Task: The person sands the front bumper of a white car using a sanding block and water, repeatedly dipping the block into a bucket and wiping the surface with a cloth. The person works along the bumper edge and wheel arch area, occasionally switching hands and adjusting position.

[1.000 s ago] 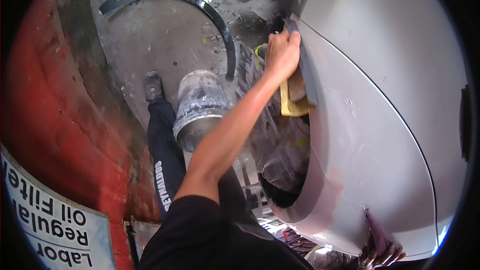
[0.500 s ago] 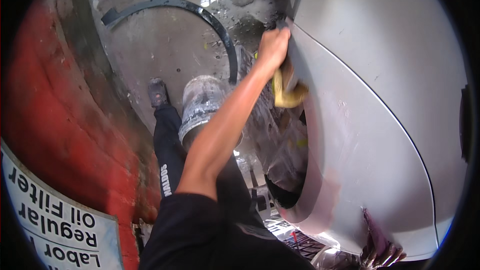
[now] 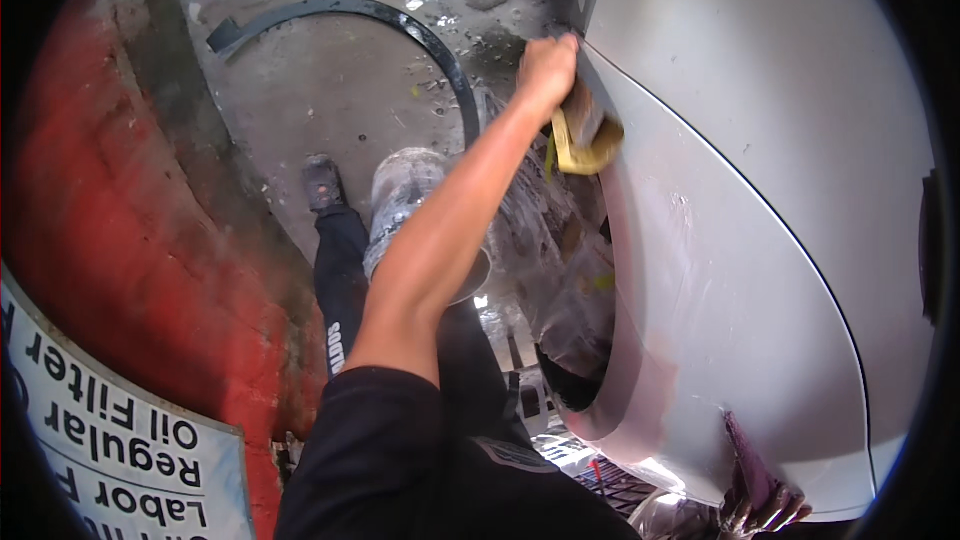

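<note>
- Left hand (image 3: 546, 68) clamped on yellow sanding block (image 3: 583, 139), pressed against grey car fender panel (image 3: 740, 270) near its top seam.
- Right hand (image 3: 764, 510) at lower right, low on the panel; grip unclear.
- White rectangular sign with black lettering (image 3: 110, 450) at lower left, against red wall (image 3: 120, 230).
- Grimy plastic bucket (image 3: 405, 200) on concrete floor beneath the forearm.

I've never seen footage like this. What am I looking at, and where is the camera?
No machine here: a camera on a person's head looks down, and its fisheye lens bends the edges. The left hand reaches out and presses a yellow block against a grey car panel above the wheel arch, where plastic sheet covers the wheel. At the lower edge, what seems to be the right hand touches a purple rag. On the concrete floor stand a bucket and the person's shoe; a curved black strip lies there.
</note>
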The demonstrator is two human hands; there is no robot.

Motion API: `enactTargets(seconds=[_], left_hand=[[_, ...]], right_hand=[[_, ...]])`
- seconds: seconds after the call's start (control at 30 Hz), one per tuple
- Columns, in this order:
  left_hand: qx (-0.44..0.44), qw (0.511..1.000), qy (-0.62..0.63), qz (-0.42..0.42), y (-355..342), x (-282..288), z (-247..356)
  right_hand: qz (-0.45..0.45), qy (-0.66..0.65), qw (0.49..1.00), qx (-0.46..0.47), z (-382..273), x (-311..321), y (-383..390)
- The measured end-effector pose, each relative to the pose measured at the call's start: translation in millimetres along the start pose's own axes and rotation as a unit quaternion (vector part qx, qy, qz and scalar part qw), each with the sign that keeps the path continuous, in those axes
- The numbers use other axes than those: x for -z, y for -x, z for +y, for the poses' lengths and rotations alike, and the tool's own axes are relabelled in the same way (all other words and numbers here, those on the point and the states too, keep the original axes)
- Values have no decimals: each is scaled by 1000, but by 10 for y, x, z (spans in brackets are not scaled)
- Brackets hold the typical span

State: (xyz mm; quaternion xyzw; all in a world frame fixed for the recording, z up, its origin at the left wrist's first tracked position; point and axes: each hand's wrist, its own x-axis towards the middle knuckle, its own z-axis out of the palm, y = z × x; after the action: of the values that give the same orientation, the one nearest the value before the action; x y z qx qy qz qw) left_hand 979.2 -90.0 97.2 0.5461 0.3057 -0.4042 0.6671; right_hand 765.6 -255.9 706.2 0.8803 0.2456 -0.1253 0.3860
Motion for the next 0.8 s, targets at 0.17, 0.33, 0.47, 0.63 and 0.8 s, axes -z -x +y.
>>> enactTargets(seconds=[0.17, 0.33, 0.47, 0.63, 0.8], left_hand=[[-56, 998, -27, 10, 99, -14, 12], [-77, 996, 40, -12, 551, -89, -202], [-127, 989, -73, 35, 608, -92, -286], [-140, 986, -88, 10, 790, -62, -264], [-177, 980, -58, 67, 992, -178, -242]], right_hand=[[4, 4, 1000, -6, -18, -10, 14], [-1, 4, 1000, -3, 7, 34, 13], [9, 8, 1000, 4, 73, 1, -15], [13, 5, 1000, 17, 140, 36, -29], [24, 16, 999, 28, 168, -2, -36]])
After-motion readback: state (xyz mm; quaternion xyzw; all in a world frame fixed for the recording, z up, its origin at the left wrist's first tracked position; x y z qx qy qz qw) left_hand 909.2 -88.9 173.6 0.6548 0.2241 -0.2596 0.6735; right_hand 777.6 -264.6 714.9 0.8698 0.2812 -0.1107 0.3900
